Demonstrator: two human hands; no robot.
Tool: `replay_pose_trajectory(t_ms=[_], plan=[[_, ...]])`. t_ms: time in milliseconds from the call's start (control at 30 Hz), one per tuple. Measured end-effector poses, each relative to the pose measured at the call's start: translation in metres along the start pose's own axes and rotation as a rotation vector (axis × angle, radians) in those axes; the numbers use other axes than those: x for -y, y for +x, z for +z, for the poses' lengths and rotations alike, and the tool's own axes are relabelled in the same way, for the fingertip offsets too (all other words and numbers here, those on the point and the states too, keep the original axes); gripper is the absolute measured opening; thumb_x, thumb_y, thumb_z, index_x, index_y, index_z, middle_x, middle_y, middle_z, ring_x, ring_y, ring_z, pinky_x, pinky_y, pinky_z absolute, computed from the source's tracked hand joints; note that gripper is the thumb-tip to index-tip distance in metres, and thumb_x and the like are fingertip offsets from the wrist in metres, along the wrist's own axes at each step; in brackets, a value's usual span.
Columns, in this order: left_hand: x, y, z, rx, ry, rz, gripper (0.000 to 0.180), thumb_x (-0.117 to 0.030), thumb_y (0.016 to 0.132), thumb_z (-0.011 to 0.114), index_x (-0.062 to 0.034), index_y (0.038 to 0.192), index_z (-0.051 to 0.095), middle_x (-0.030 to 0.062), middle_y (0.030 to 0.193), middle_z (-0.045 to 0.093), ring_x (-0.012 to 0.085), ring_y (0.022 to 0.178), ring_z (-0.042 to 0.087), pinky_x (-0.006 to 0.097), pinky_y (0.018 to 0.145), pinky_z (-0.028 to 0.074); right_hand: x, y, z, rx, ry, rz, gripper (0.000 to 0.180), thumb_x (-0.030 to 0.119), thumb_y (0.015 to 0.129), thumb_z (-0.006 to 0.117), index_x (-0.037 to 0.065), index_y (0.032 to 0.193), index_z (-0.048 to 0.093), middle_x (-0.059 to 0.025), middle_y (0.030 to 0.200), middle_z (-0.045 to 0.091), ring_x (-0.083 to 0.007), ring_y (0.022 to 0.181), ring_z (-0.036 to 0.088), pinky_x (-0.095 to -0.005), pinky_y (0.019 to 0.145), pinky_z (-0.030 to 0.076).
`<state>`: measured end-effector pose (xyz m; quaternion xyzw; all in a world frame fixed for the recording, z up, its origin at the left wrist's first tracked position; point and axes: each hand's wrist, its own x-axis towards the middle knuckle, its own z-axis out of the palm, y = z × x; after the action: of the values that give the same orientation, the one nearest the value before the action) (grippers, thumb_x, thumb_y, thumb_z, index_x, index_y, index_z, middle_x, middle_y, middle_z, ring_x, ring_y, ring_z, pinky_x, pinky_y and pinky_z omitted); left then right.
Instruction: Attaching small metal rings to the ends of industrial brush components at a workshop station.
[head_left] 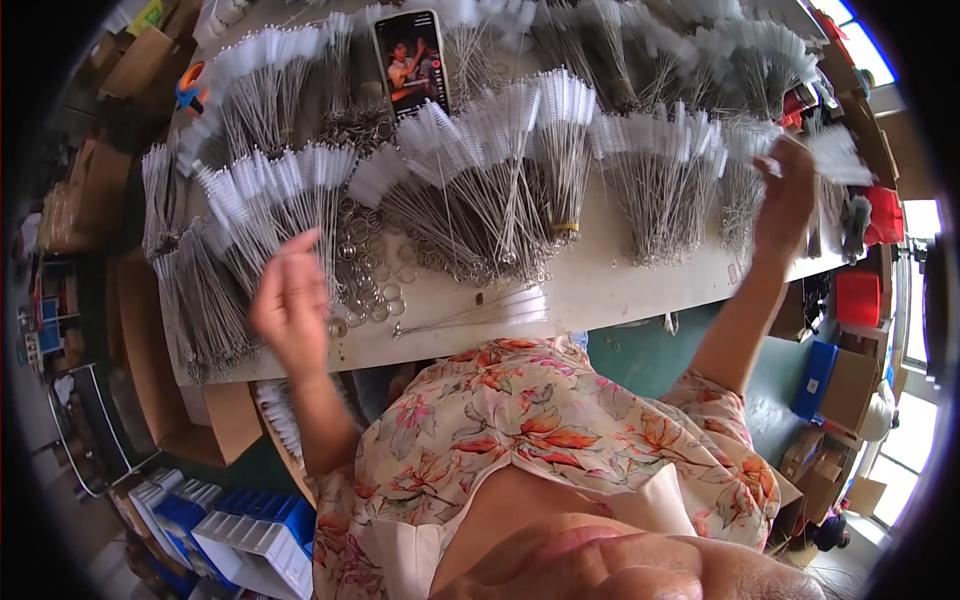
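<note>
Many bundles of thin wire brushes with white bristle tips [500, 170] lie fanned across a white table [600, 290]. My left hand [290, 300] hovers over the table's left part, fingers loosely curled, above a pile of small metal rings [365, 275]; whether it pinches anything I cannot tell. My right hand [785, 195] reaches to the far right and grips a white-tipped brush [835, 155] at the edge of a bundle. A few loose brushes [470, 315] lie near the table's front edge, just ahead of my floral top.
A phone [410, 62] showing a video leans among the brushes at the back. Cardboard boxes [130, 60] stand at the left. Blue and white bins [235, 525] sit on the floor at lower left. Red crates [858, 295] and a blue box [815, 380] are at the right.
</note>
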<state>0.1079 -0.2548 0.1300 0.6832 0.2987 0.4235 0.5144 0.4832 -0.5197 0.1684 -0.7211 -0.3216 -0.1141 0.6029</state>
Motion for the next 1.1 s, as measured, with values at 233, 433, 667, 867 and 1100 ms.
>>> replay_pose_trajectory(t_ms=[233,433,667,867,1100], plan=[[-0.006,0.001,0.077,0.167,0.3,0.654,0.024,-0.009,0.086,0.054,0.0017,0.108,0.055,0.0042,0.082,0.056,0.0089,0.061,0.055,0.023,0.051,0.044,0.119,-0.115,0.188,0.811,0.737,0.198,0.031,0.024,0.089,0.052,0.005,0.114,0.05,-0.0112,0.115,0.049,-0.0198,0.104,0.05,-0.0321,0.085,0.042],[-0.011,0.011,0.057,-0.069,-0.083,0.765,0.012,-0.001,0.089,0.044,0.004,0.1,0.043,0.015,0.099,0.044,0.0211,0.068,0.06,0.03,0.058,0.057,0.102,-0.099,0.175,0.717,0.429,-0.121,0.036,0.029,0.085,0.059,0.007,0.113,0.057,-0.0101,0.108,0.053,-0.0178,0.107,0.044,-0.0324,0.091,0.035],[0.009,-0.008,0.091,0.183,0.042,0.716,0.025,-0.005,0.07,0.071,-0.0038,0.093,0.063,0.0111,0.099,0.056,0.0214,0.079,0.058,0.029,0.063,0.048,0.098,-0.109,0.189,0.531,1.523,0.94,0.019,0.02,0.094,0.043,0.005,0.097,0.053,-0.0057,0.082,0.058,-0.0178,0.082,0.059,-0.0309,0.075,0.049],[-0.021,0.007,0.086,0.252,0.271,1.023,0.034,-0.011,0.067,0.072,-0.0062,0.1,0.065,0.0067,0.098,0.056,0.0187,0.087,0.054,0.029,0.071,0.047,0.107,-0.088,0.154,0.55,1.64,0.796,0.019,0.021,0.095,0.041,0.005,0.099,0.05,0.0033,0.066,0.038,-0.0068,0.055,0.031,-0.0178,0.048,0.03],[-0.044,0.035,0.071,0.566,0.094,0.658,0.09,-0.043,0.07,0.072,0.0008,0.135,0.027,0.0214,0.135,0.026,0.0352,0.121,0.036,0.042,0.098,0.034,0.103,-0.09,0.143,1.158,0.459,0.296,0.013,0.006,0.086,0.056,-0.001,0.096,0.059,-0.0058,0.084,0.063,-0.0108,0.071,0.058,-0.0247,0.064,0.049]])
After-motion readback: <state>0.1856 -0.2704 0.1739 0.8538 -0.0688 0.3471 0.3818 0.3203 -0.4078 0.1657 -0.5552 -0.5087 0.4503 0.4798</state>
